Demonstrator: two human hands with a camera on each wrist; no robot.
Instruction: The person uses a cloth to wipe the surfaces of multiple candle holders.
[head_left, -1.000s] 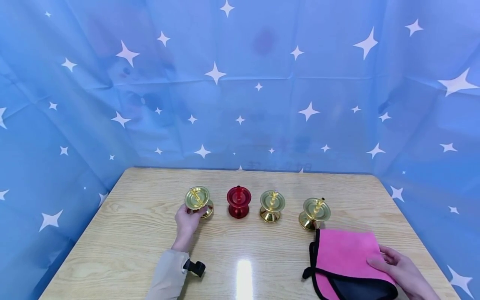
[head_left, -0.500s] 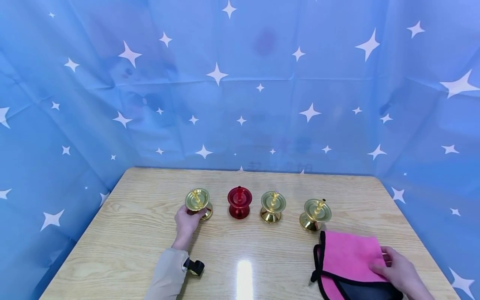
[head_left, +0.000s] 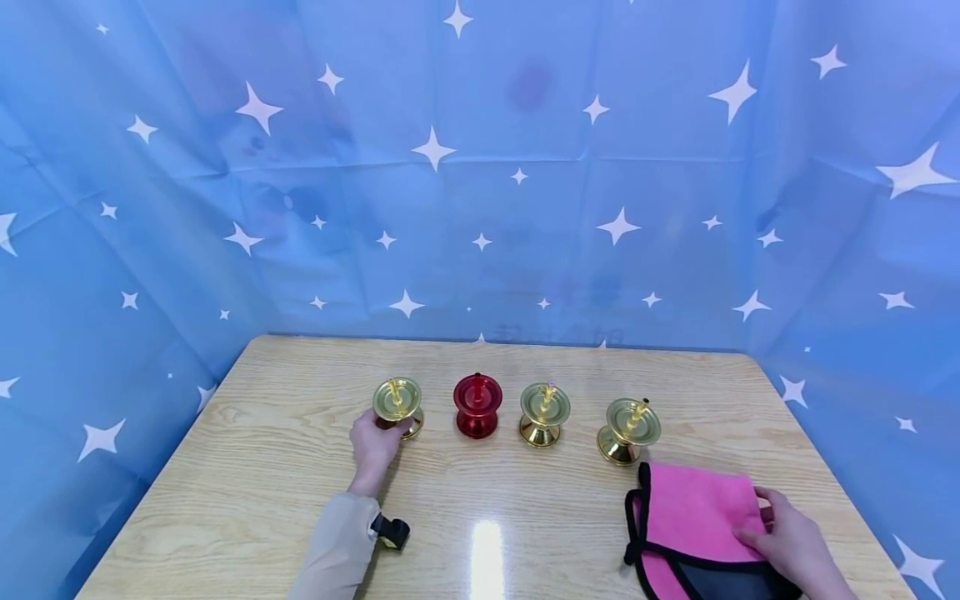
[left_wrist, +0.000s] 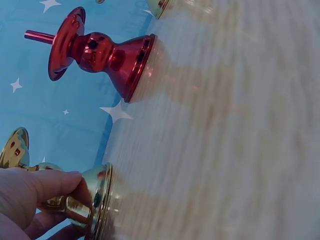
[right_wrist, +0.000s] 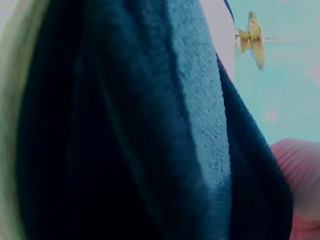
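My left hand (head_left: 384, 428) grips the stem of the leftmost gold candle holder (head_left: 398, 405), which stands on the wooden table (head_left: 247, 467). In the left wrist view my fingers (left_wrist: 47, 187) curl round that gold holder (left_wrist: 95, 200), with the red holder (left_wrist: 100, 50) beyond it. A red candle holder (head_left: 477, 405) and two more gold ones (head_left: 544, 413) (head_left: 628, 430) stand in a row to the right. My right hand (head_left: 752, 535) holds the right edge of a pink cloth (head_left: 690, 512) with black trim. Its dark underside (right_wrist: 125, 125) fills the right wrist view.
Blue star-print fabric (head_left: 480, 183) walls in the table at the back and both sides. A small black strap piece (head_left: 392, 531) sits at my left wrist. Bare wood lies in front of the row, with a light glare (head_left: 487, 550) near the front edge.
The pink cloth has slid to the right and nearer to me under my right hand. My left hand has stayed on the leftmost gold holder.
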